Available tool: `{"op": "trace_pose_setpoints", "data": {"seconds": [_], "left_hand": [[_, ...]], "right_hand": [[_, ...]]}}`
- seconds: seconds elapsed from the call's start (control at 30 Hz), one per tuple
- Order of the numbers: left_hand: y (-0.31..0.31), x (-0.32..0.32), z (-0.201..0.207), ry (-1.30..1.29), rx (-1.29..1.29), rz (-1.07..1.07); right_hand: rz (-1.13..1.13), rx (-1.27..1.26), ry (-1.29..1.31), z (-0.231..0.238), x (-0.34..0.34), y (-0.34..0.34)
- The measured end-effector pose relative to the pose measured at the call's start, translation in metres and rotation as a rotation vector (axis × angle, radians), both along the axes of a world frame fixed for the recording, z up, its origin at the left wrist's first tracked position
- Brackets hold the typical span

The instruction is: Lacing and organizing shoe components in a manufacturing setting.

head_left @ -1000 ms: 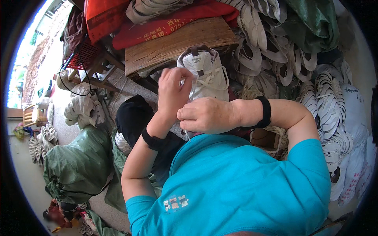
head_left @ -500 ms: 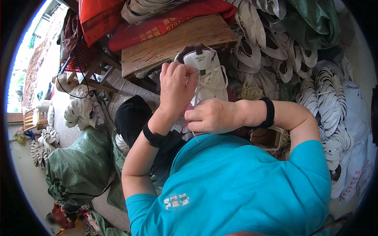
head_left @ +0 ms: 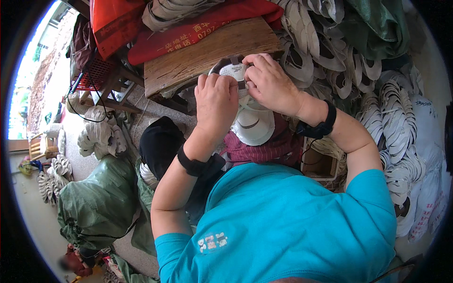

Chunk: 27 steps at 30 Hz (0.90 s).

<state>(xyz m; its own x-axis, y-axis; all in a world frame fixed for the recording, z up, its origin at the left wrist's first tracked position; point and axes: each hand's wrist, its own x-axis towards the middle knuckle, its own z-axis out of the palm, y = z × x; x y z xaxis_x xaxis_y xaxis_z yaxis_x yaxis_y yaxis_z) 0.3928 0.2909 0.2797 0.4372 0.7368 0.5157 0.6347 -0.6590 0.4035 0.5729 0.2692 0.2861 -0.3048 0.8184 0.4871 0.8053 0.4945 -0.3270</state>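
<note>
While both hands flank its upper part, the white shoe [head_left: 255, 126] lies between and below them, toe toward the body.

Left hand [head_left: 216, 100]: back upward, fingers curled nearly closed; thumb turned out of sight, so any grip cannot be told. Right hand [head_left: 271, 84]: wrist angled inward, fingers bent, tips at the shoe's collar; whether they pinch anything is indistinct. Flat pale laces [head_left: 245, 101], mostly hidden, run between the hands. Pinstriped maroon cloth [head_left: 264, 153] sits below the right hand, under the shoe. Rough-grained wooden bench [head_left: 207, 52] stands beyond the left hand.
</note>
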Motion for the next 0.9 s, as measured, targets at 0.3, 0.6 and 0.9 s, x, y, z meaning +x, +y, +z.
{"op": "trace_pose_setpoints", "data": {"seconds": [0.3,0.6,0.9], "left_hand": [[-0.002,0.001,-0.003,-0.190,-0.258,0.066],[-0.008,-0.017,0.000,-0.388,-0.209,-0.004],[-0.001,-0.031,0.002,-0.062,-0.006,-0.073]], "right_hand": [[0.166,-0.195,0.180,-0.003,0.013,0.007],[0.004,0.202,0.075,0.017,0.017,-0.004],[-0.409,0.235,0.179,0.010,0.082,-0.011]]}}
